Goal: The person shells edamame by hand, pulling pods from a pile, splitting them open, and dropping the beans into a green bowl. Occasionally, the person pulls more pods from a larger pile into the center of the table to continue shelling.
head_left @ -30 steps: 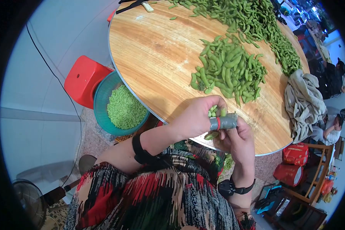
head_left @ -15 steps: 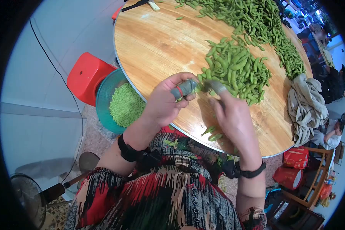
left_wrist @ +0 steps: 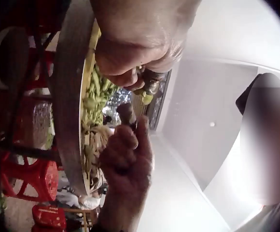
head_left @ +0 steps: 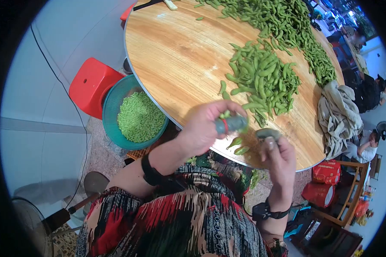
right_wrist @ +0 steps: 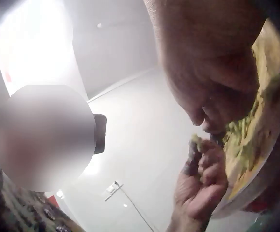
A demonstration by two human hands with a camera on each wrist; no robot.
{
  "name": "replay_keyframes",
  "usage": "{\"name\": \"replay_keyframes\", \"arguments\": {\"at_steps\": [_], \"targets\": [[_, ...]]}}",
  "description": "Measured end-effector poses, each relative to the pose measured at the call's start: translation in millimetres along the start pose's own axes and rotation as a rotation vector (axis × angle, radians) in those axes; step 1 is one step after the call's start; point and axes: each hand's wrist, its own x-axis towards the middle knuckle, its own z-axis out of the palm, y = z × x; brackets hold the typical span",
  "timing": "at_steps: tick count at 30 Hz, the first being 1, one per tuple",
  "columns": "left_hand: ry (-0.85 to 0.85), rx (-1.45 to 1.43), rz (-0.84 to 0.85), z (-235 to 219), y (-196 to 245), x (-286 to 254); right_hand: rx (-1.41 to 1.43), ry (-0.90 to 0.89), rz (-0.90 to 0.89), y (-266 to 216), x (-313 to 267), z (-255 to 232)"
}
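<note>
pod [head_left: 224,114] pinched in left fingers [head_left: 230,123]

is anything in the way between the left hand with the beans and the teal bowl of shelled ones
Nothing visible blocks it. The left hand holds shelled beans at the table's near edge, and the teal bowl sits lower, off that edge to the left, its top open. Only the table rim lies between them.

Left hand [head_left: 206,126]: fingers curled, capped thumb pointing right, raised at table edge. Right hand [head_left: 278,156]: fingers curled, capped thumb up, just beside and below. Both wrists strapped.
</note>
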Motion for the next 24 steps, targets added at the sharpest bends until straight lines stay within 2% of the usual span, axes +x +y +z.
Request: {"name": "replay_keyframes", "arguments": {"at_steps": [2, 3, 4, 6, 9, 10, 11, 12, 13, 14, 16, 18, 22, 24], "targets": [[-0.118, 0.008, -0.048, 12, -14, 0, 0.258, -0.107, 0.145, 1, -7, 11], [-0.112, -0.032, 0.022, 21, -18, 1, 0.351, -0.112, 0.151, 4, -7, 12], [-0.117, -0.029, 0.02, 21, -20, 2, 0.444, -0.119, 0.156, 7, -6, 12], [-0.188, 0.054, 0.077, 17, -27, 4, 0.485, -0.146, 0.181, 7, -7, 14], [-0.178, 0.039, 0.107, 15, -32, 2, 0.549, -0.184, 0.213, 11, -6, 15], [-0.179, 0.04, 0.106, 17, -30, 1, 0.572, -0.192, 0.221, 13, -5, 15], [-0.121, 0.007, 0.018, 19, -27, -1, 0.573, -0.192, 0.22, 14, -3, 18], [-0.062, -0.025, -0.072, 21, -25, -3, 0.449, -0.105, 0.095, 15, -2, 25], [-0.061, -0.023, -0.075, 23, -23, -4, 0.324, -0.017, -0.028, 15, -2, 30], [-0.031, 0.033, -0.072, 24, -22, -4, 0.326, -0.014, -0.028, 15, -2, 34], [-0.001, 0.09, -0.071, 27, -21, -2, -0.492, 0.253, -0.396, 11, -1, 39], [0.086, 0.448, -0.037, 30, -20, 3, -0.541, 0.282, -0.342, 8, 0, 40], [0.136, 0.571, -0.086, 33, -15, 9, -0.731, 0.315, -0.377, 10, 6, 44], [0.157, 0.733, 0.003, 31, -16, 13, -0.795, 0.341, -0.379, 8, 8, 47]]}}
